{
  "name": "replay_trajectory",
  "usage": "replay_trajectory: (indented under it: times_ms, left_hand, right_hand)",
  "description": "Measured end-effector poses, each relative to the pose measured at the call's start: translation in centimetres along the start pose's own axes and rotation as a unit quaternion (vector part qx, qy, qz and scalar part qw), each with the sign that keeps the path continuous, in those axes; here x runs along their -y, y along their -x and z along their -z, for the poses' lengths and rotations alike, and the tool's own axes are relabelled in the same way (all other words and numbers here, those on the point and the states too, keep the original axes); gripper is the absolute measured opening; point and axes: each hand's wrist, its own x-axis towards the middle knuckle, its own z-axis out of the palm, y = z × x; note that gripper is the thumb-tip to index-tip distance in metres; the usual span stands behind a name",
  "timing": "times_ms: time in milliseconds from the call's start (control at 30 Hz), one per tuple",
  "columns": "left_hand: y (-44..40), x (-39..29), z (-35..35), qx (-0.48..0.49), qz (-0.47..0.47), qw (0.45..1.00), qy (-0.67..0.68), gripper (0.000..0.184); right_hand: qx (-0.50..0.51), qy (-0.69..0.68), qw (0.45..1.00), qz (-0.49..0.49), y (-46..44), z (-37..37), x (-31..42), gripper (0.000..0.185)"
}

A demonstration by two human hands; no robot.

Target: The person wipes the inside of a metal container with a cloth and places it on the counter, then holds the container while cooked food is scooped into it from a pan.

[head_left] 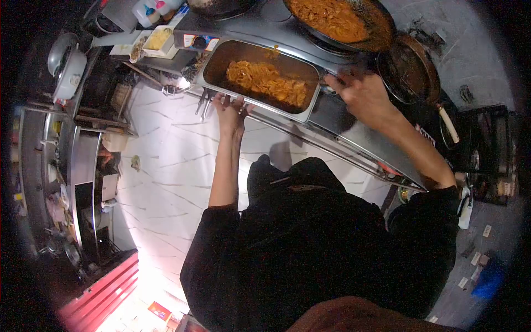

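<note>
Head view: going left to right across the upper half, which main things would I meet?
White vessel, tub of yellow food, metal tray, right hand, pale pan handle.

We have a tray (287, 62) before us, with food (265, 83) in it. Beyond it, to the right, we see a pan (381, 27).

Glare floods the floor (166, 149)!
Lower left burns white, the worktop (337, 115) sits dim, the right hand (364, 97) blurs, and grainy black corners frame a bowed, wide-angle view.
</note>
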Motion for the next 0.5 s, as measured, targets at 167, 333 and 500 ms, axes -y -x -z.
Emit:
replay_trajectory:
  times_ms: [167,333,500]
  left_hand:
    - [-0.1,0.2,0.2,0.011,-0.018,1.0,0.004,0.053]
    - [0.3,-0.3,-0.3,0.022,-0.026,0.999,-0.007,0.055]
    - [0.2,-0.2,-0.1,0.035,-0.016,0.999,-0.017,0.058]
  right_hand:
    - [0.113,-0.042,0.986,-0.111,1.7,4.7,-2.0,0.047]
    - [0.177,-0.229,0.943,-0.163,4.7,2.9,-3.2,0.039]
    - [0.111,-0.378,0.885,-0.25,7.4,6.1,-6.8,0.041]
